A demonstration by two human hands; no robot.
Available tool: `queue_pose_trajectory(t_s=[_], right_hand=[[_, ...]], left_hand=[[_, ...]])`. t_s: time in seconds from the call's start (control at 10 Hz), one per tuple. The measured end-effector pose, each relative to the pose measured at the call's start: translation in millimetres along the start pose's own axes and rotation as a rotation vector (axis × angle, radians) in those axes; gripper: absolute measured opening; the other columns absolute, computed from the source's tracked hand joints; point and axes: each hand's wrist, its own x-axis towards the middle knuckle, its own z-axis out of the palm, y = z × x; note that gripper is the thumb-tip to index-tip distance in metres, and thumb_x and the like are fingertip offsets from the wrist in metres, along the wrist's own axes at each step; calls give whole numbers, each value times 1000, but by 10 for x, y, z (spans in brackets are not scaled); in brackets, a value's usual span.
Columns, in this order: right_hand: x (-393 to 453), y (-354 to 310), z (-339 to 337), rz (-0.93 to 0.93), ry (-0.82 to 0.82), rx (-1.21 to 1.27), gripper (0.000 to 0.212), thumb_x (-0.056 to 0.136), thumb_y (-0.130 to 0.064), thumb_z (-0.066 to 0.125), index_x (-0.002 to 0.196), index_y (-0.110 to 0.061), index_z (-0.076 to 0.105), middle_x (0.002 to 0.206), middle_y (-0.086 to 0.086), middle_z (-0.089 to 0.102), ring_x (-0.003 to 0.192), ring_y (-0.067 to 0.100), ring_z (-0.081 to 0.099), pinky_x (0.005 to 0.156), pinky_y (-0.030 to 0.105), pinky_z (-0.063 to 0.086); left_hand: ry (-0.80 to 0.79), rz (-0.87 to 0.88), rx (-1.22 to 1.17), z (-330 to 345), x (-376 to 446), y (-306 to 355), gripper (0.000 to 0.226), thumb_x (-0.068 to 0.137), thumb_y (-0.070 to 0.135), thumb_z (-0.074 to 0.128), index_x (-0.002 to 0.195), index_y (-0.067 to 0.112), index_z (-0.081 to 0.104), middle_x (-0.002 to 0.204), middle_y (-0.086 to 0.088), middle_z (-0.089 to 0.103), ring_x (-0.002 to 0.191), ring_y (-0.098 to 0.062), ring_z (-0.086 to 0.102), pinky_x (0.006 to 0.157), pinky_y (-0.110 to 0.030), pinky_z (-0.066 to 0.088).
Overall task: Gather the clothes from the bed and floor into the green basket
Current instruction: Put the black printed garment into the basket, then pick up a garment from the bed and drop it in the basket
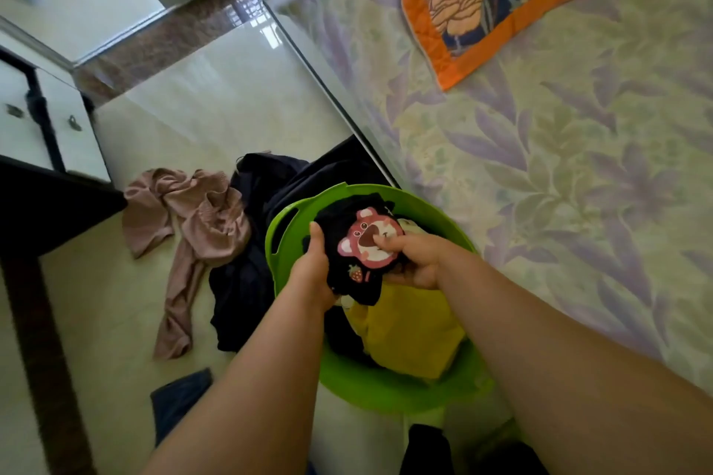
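While both hands grip it, the black garment sits over the green basket.

Open floor beyond pink garment and dark heap; bed hard against basket.

- No readable text, label, brand or number can be made out.
- Only a pink bear print, wordless, is seen on the black garment above the green basket.
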Motion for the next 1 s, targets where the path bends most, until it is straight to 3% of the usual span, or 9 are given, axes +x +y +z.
queue_pose_trajectory(t_s=[0.1, 0.2, 0.3, 0.4, 0.5, 0.6, 0.7, 0.8, 1.0], right_hand=[[130, 31, 102, -48, 48, -7, 39, 95, -10, 57, 133, -5, 50, 132, 15, 56, 109, 29, 57, 95, 43, 51], [278, 132, 85, -82, 214, -130, 48, 97, -17, 55, 142, -6, 40, 145, 11, 42, 127, 31, 47, 100, 42, 45], [270, 162, 35, -112, 224, -176, 57, 96, -22, 56, 147, -11, 33, 150, 10, 37, 132, 32, 42, 96, 40, 45], [228, 132, -152, -150, 190, -170, 51, 97, -21, 55, 144, -13, 38, 146, 8, 42, 130, 30, 44, 88, 37, 44], [57, 4, -356, -194, 172, -143, 11, 93, -19, 54, 99, -27, 59, 111, 5, 56, 101, 24, 55, 79, 35, 42], [-178, -153, -722, -247, 216, -167, 21, 89, -17, 55, 70, -22, 48, 75, 4, 50, 72, 20, 51, 68, 35, 39], [-451, -239, -1155, -347, 281, -94, 20, 83, -17, 56, 100, -6, 61, 88, 21, 59, 82, 28, 60, 75, 43, 46], [-746, -272, -1713, -385, 333, 67, 35, 91, -12, 50, 126, -9, 54, 121, 23, 60, 98, 27, 63, 83, 39, 48], [-1279, -259, -3069, -505, 600, 239, 32, 84, -15, 54, 114, -26, 58, 113, 11, 67, 102, 28, 65, 96, 48, 51]], left_hand=[[179, 68, 19, 32, 16, 37, 65, 81, 67, 58, 108, 8, 61, 100, -8, 69, 90, -31, 67, 79, -41, 56], [301, 100, 132, 55, 91, -22, 52, 91, 52, 55, 109, 3, 57, 103, -10, 61, 98, -30, 61, 91, -41, 52], [202, 137, 188, 196, 35, -111, 57, 94, 48, 51, 129, 3, 53, 131, -18, 57, 123, -38, 54, 103, -48, 46], [160, 155, 238, 502, -58, -132, 58, 93, 47, 51, 134, 7, 51, 137, -14, 54, 125, -36, 52, 105, -48, 44], [82, 150, 349, 841, -162, -115, 50, 93, 51, 48, 130, 17, 52, 116, -5, 60, 95, -24, 56, 95, -42, 46], [28, 236, 390, 1353, -357, -146, 40, 97, 44, 48, 120, 12, 56, 79, 5, 49, 70, -13, 48, 93, -42, 45], [-61, 260, 482, 1949, -597, -281, 49, 97, 43, 47, 126, 4, 56, 77, 6, 49, 81, -19, 53, 94, -43, 45], [-169, 281, 591, 2466, -774, -461, 50, 97, 43, 45, 131, 8, 53, 92, 1, 54, 89, -20, 53, 91, -42, 45], [-380, 291, 673, 3753, -1409, -1081, 42, 98, 36, 48, 133, 13, 51, 127, -9, 58, 103, -22, 51, 93, -44, 42]])
